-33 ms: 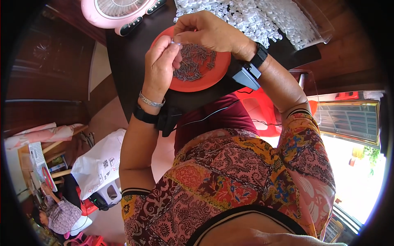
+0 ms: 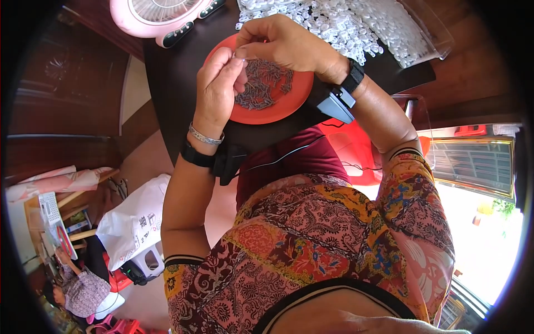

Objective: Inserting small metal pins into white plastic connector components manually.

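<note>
Left hand is raised over the near rim of a round red plate, its thumb and forefinger pinched on something too small to make out, the other fingers curled loosely behind. Right hand comes in from the other side and meets it fingertip to fingertip, pinched as well, so both seem to grip the same tiny piece (I cannot tell what it is). Under them the plate carries a heap of small dark metal bits and sits on a dark surface. Beyond the plate lies a spread of little white plastic pieces on clear plastic, and to the far left stands a pink fan.
</note>
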Action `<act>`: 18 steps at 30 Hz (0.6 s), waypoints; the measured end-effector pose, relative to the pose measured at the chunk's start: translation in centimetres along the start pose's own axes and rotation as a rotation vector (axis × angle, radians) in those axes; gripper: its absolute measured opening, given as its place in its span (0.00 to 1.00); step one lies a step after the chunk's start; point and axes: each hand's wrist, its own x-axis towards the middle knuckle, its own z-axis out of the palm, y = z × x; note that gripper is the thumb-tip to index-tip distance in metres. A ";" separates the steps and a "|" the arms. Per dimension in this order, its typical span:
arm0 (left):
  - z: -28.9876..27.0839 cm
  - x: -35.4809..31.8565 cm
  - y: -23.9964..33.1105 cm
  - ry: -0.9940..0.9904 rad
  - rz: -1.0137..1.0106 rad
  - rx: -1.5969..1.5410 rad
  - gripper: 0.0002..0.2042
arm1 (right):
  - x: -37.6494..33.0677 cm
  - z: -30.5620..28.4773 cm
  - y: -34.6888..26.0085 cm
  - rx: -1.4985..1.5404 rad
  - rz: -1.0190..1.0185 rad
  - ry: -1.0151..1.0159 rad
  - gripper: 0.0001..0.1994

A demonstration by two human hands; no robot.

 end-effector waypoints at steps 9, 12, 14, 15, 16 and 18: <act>-0.3 0.0 -0.2 0.020 -0.020 -0.065 0.09 | -1.8 -0.8 0.8 -0.096 0.009 -0.072 0.07; -0.7 -0.1 0.2 0.043 -0.007 -0.060 0.09 | -2.0 -0.7 1.1 -0.387 -0.112 -0.134 0.07; -0.6 0.0 0.3 0.056 0.004 -0.076 0.09 | -2.2 -0.4 1.3 -0.492 -0.128 -0.191 0.06; -0.6 0.0 0.2 0.070 0.014 -0.089 0.09 | -2.3 -0.2 1.4 -0.596 -0.146 -0.247 0.05; -0.6 0.0 0.1 0.071 0.013 -0.090 0.09 | -2.2 -0.1 1.4 -0.596 -0.146 -0.249 0.05; -0.7 0.1 0.0 0.064 0.008 -0.084 0.09 | -2.0 0.3 1.3 -0.755 -0.091 -0.356 0.04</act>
